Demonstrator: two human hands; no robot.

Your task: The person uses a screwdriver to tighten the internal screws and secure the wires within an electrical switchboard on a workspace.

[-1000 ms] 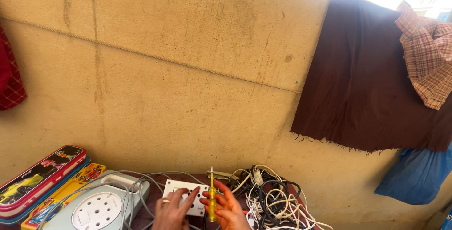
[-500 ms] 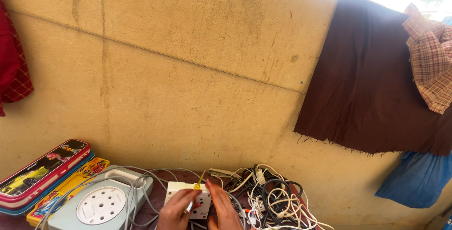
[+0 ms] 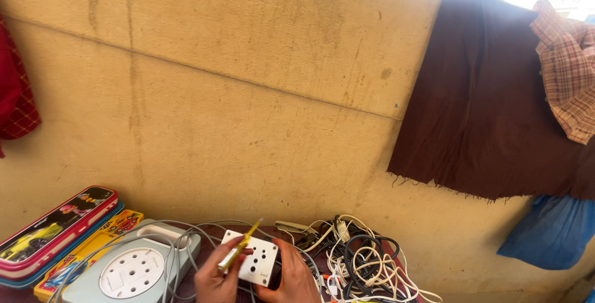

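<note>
between both hands, white socket plate, left hand gripping yellow screwdriver (tilted), right hand clasping plate's edge

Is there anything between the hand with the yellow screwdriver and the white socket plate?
Nothing visible. The left hand holds the slim yellow-handled screwdriver directly over the white square plastic socket plate, while the right hand grips the plate's right edge. The tangle of white and black cables lies off to the right, clear of both.
</note>
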